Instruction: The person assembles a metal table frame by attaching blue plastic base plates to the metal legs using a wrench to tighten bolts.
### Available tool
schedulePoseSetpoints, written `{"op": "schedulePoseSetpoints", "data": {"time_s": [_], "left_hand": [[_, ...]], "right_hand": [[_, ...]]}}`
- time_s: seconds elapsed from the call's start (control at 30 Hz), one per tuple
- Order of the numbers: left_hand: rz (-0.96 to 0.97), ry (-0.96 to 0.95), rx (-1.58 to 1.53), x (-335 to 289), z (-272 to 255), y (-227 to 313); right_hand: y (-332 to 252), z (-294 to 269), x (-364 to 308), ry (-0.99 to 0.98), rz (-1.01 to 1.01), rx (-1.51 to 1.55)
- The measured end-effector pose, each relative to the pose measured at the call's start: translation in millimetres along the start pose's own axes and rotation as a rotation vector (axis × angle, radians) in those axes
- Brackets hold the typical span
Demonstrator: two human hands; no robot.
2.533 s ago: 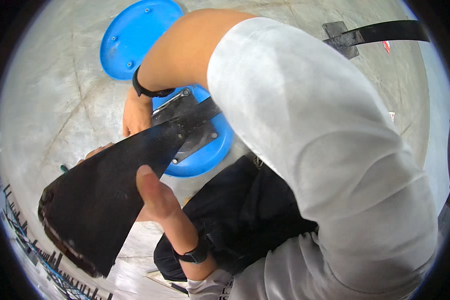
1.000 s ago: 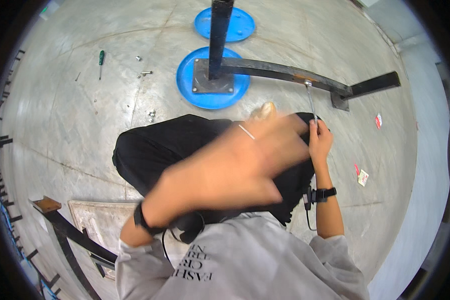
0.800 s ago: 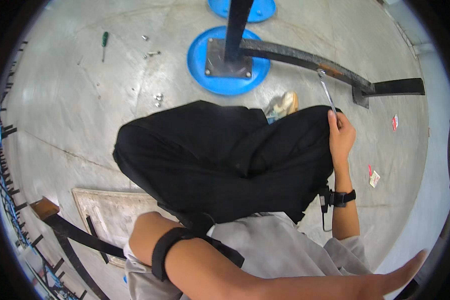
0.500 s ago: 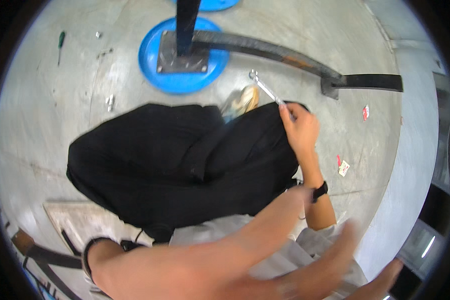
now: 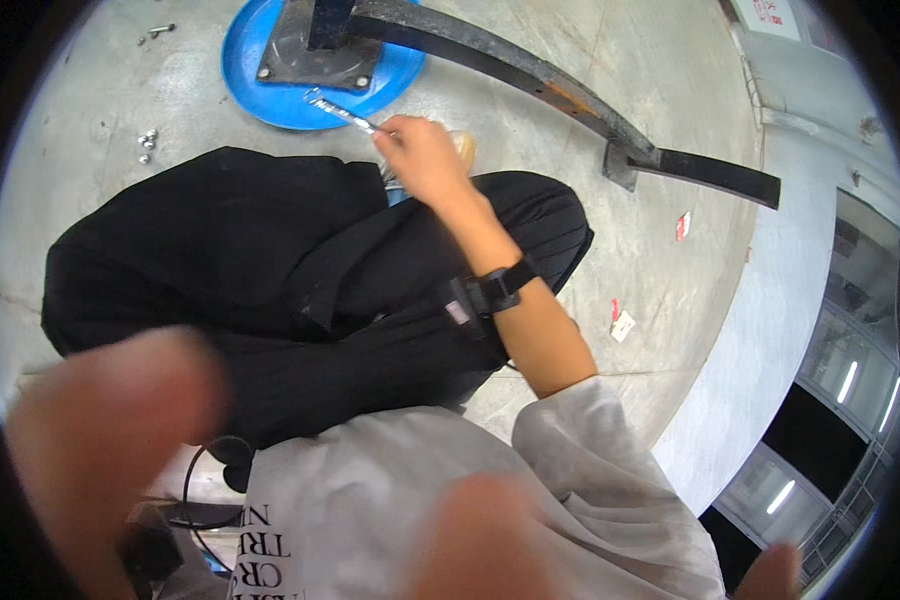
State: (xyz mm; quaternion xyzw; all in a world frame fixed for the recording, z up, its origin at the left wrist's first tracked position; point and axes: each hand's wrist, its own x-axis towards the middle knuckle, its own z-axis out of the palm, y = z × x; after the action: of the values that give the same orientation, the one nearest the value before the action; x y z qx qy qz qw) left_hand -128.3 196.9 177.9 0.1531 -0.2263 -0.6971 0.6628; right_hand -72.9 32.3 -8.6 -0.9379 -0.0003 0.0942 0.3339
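My right hand (image 5: 425,160) is closed round the handle of a silver wrench (image 5: 348,113). Its far head overlaps the front rim of a round blue tray (image 5: 300,110). On this tray stands a square dark metal base plate (image 5: 315,62) with bolt-like fastenings at its corners, carrying a black post (image 5: 330,22). Close to the camera and badly blurred, my left hand (image 5: 120,410) has its fingers apart, with nothing visible in them; parts of it show along the lower edge.
A curved black metal bar (image 5: 530,78) runs right from the post to a bracket (image 5: 620,165). Loose shiny hardware (image 5: 148,145) and a bolt (image 5: 162,29) lie on the floor at left. Paper scraps (image 5: 622,326) lie at right. My black-trousered legs (image 5: 210,230) are folded in front.
The view has shifted. My right hand has swung left from beside my right knee, carrying the wrench to the tray's edge. My left arm no longer stretches across my lap.
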Motion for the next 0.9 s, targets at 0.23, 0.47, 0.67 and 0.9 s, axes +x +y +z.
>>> {"op": "schedulePoseSetpoints", "data": {"time_s": [0.23, 0.47, 0.67, 0.9], "left_hand": [[0.105, 0.121, 0.57, -15, -11, 4], [0.189, 0.131, 1.021, -64, 10, -12], [0.261, 0.145, 1.088, -74, 9, -2], [0.347, 0.296, 1.161, -72, -2, 22]], "right_hand": [[19, 1, 1, -0.018, 0.056, 0.091], [6, 35, -16, -0.087, 0.075, 0.137], [8, 18, 8, -0.184, 0.244, 0.343], [-15, 73, 30, -0.136, 0.129, 0.475]]}}
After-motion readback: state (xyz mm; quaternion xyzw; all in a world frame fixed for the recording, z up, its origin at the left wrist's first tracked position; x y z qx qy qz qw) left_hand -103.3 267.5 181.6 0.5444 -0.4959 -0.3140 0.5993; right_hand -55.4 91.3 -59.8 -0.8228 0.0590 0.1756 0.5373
